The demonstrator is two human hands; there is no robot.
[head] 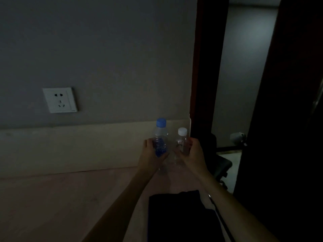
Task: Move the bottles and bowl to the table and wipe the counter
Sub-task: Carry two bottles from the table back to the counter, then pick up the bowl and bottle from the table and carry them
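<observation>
The scene is dim. My left hand [151, 154] grips a clear plastic bottle with a blue cap and blue label [160, 135]. Just to its right, my right hand [194, 154] grips a smaller clear bottle with a white cap [182, 139]. Both bottles are upright, side by side, near the back right of a pale surface [61, 203]; their bases are hidden behind my hands. No bowl is in view.
A dark flat object [178, 217] lies on the surface below my forearms. A white wall socket [60, 100] sits on the grey wall to the left. A dark door frame [204, 67] and an opening with a chair [223, 165] are at the right.
</observation>
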